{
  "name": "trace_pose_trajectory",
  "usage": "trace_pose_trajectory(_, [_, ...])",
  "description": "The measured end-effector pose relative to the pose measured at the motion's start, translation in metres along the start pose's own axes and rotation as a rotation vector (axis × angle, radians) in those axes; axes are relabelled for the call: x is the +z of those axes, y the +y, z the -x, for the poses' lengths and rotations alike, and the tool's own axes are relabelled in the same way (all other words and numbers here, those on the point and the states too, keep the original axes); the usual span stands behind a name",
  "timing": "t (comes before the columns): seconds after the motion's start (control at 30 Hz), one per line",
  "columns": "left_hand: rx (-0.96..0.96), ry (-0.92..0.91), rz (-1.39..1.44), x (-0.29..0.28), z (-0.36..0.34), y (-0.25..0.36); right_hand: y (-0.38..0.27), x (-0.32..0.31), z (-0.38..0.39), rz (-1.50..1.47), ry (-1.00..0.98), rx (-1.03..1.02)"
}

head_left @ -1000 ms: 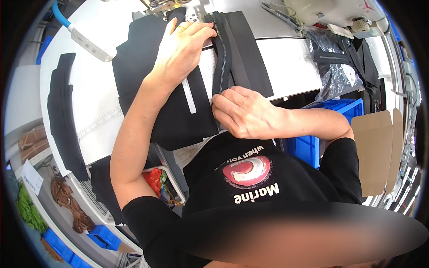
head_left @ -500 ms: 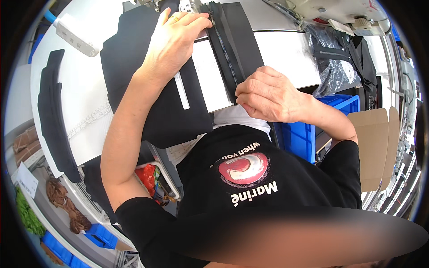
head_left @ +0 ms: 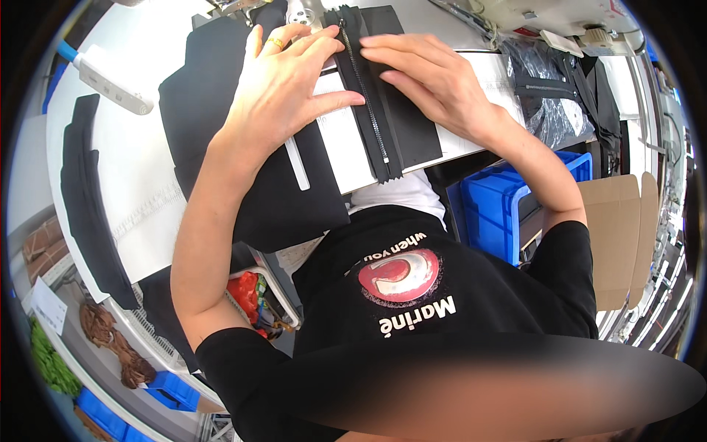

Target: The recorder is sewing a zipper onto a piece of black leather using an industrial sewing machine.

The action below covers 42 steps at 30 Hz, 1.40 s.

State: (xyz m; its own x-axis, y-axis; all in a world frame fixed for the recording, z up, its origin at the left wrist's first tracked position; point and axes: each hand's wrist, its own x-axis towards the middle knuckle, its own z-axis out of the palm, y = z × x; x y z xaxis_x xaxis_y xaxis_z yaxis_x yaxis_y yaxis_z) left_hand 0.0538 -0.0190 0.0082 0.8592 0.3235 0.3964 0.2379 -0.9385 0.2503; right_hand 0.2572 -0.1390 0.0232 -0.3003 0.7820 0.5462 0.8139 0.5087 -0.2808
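Observation:
A black zipper strip [head_left: 375, 125] with metal teeth lies over a dark fabric piece [head_left: 416, 125] on the white table [head_left: 151, 206]. My left hand [head_left: 283, 88] has fingers spread at the upper zipper, thumb reaching across toward its teeth. My right hand [head_left: 438, 85] hovers over or rests on the dark piece just right of the zipper, fingers stretched toward its upper part; contact is hard to tell. A large black panel [head_left: 280, 206] with a narrow pale slot lies under and left of my left hand. Part of a sewing machine [head_left: 298, 16] shows above.
Black fabric strips [head_left: 88, 191] lie at the left, near a white device [head_left: 110, 85]. At the right are a bagged zipper piece [head_left: 545, 88], a machine [head_left: 574, 18], a blue crate [head_left: 486, 221] and cardboard [head_left: 611, 243]. A bin with red items [head_left: 247, 291] sits below the table.
My right hand has moved from the zipper's lower end up toward its top and straightened its fingers, uncovering that end. My left thumb has swung out rightward across the zipper.

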Motion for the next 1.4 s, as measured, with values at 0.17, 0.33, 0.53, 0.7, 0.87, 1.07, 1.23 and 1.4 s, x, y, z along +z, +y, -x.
trace_pose_trajectory(0.17, [-0.040, -0.056, -0.021, -0.004, 0.001, 0.005, 0.008, 0.026, -0.001, 0.226, -0.088, 0.008])
trace_pose_trajectory(0.33, [-0.057, -0.038, -0.017, -0.007, 0.004, 0.013, 0.002, 0.023, -0.002, 0.260, -0.067, 0.008])
trace_pose_trajectory(0.53, [-0.093, -0.037, -0.056, -0.008, 0.005, 0.019, 0.002, 0.020, -0.002, 0.254, -0.104, 0.026])
trace_pose_trajectory(0.7, [-0.094, -0.025, -0.068, -0.008, 0.004, 0.020, 0.001, 0.020, -0.003, 0.213, -0.131, 0.111])
trace_pose_trajectory(0.87, [-0.093, 0.008, -0.087, -0.007, 0.006, 0.019, 0.000, 0.019, -0.005, 0.202, -0.153, 0.109])
trace_pose_trajectory(1.07, [-0.089, 0.027, -0.093, -0.006, 0.006, 0.019, 0.000, 0.020, -0.004, 0.201, -0.172, 0.118])
trace_pose_trajectory(1.23, [-0.085, 0.032, -0.115, -0.003, 0.005, 0.020, 0.000, 0.021, -0.004, 0.199, -0.178, 0.136])
trace_pose_trajectory(1.4, [-0.122, -0.095, -0.052, -0.009, 0.004, 0.016, 0.000, 0.016, -0.010, 0.226, -0.180, 0.105])
